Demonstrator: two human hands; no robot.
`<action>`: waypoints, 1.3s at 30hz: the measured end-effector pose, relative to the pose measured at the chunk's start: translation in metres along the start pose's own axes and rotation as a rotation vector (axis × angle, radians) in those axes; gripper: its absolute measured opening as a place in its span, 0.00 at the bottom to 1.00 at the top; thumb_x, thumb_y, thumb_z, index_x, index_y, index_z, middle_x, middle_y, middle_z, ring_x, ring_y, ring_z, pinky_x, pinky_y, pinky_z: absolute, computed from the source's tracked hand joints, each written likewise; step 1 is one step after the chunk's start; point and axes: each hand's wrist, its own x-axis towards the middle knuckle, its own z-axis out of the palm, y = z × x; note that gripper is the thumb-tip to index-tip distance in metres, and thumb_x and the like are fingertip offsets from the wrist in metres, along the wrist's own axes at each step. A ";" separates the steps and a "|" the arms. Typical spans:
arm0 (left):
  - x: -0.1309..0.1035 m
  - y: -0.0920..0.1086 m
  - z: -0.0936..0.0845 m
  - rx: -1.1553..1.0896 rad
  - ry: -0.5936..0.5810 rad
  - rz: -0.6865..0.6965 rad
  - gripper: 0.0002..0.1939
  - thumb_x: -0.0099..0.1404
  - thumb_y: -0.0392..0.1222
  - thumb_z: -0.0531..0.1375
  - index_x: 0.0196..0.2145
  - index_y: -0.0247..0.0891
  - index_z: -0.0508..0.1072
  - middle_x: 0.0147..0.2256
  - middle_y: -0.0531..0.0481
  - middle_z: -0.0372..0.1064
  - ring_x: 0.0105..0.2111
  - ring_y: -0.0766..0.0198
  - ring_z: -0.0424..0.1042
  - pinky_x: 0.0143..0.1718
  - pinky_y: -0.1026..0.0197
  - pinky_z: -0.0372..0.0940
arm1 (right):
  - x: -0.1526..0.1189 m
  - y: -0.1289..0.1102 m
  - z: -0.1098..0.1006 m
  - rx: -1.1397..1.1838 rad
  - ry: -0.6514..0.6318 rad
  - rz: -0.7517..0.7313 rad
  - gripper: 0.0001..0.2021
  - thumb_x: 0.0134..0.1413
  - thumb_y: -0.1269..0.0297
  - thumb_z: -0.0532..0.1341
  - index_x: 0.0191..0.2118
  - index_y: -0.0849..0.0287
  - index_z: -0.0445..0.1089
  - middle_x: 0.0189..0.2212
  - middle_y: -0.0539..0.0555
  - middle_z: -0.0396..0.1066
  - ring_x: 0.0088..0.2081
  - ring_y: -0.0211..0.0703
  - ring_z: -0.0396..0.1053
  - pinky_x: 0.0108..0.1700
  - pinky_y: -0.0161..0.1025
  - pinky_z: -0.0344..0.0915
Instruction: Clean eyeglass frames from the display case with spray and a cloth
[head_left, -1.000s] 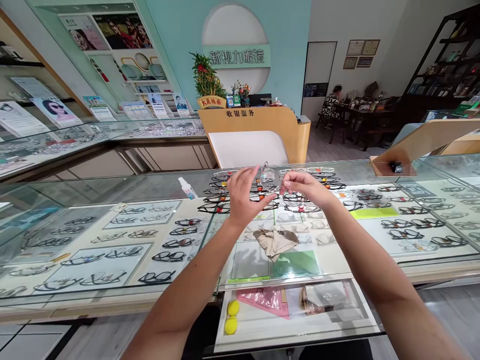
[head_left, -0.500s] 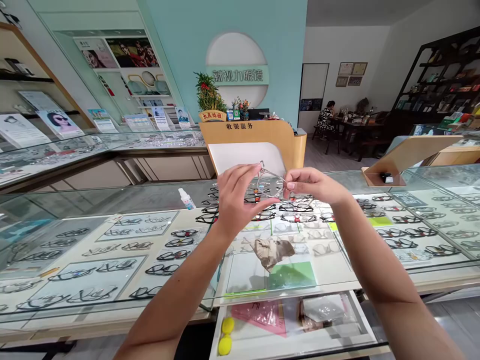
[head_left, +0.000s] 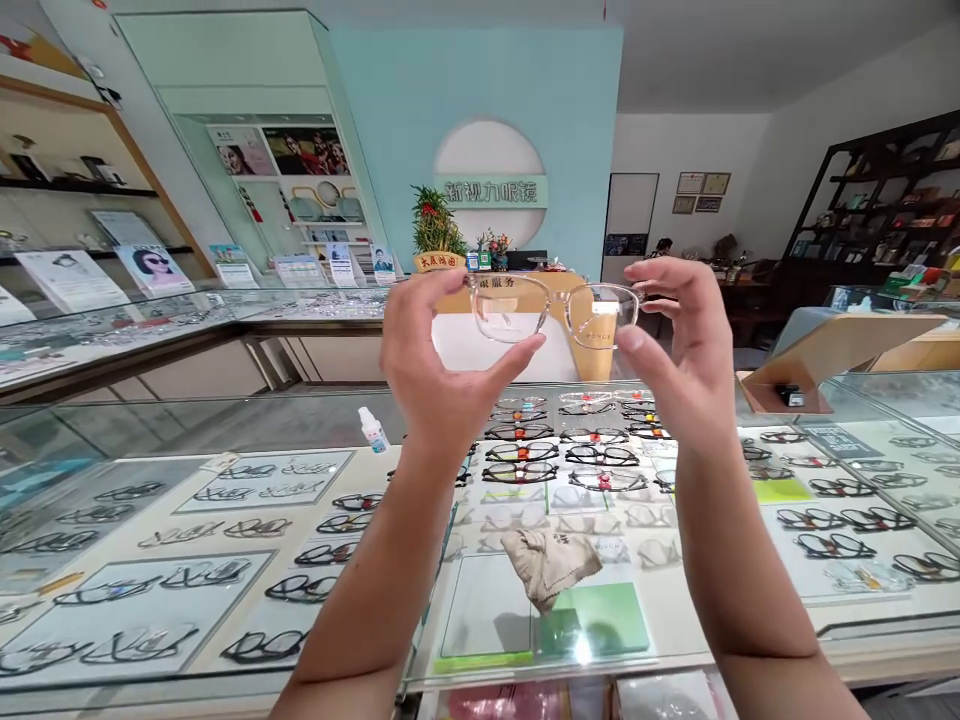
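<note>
Glasses: one pair, two hands

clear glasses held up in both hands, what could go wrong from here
If the grip of the left hand or right hand slips, the clear glasses could drop, perhaps onto the glass counter. The right thumb overlaps one lens at its edge in view, so it might smudge it.
</note>
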 end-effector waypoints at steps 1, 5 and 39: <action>-0.002 -0.002 0.000 -0.007 0.030 -0.003 0.40 0.61 0.68 0.74 0.63 0.51 0.69 0.58 0.43 0.73 0.63 0.41 0.73 0.64 0.34 0.72 | -0.003 0.000 0.003 -0.029 0.007 -0.018 0.24 0.71 0.44 0.63 0.66 0.43 0.68 0.60 0.57 0.73 0.60 0.56 0.73 0.62 0.57 0.73; -0.004 -0.009 -0.005 -0.019 0.076 -0.040 0.37 0.63 0.68 0.73 0.62 0.51 0.70 0.56 0.45 0.74 0.57 0.44 0.77 0.60 0.35 0.75 | -0.006 -0.002 0.009 -0.092 -0.030 -0.035 0.31 0.64 0.47 0.71 0.69 0.42 0.65 0.65 0.58 0.71 0.61 0.59 0.72 0.62 0.60 0.73; -0.003 -0.007 -0.003 -0.194 0.079 -0.115 0.27 0.68 0.64 0.72 0.60 0.57 0.79 0.55 0.50 0.79 0.51 0.52 0.82 0.48 0.46 0.78 | -0.008 0.006 0.021 -0.055 0.079 0.036 0.20 0.67 0.52 0.72 0.62 0.45 0.77 0.55 0.56 0.80 0.49 0.53 0.81 0.54 0.57 0.79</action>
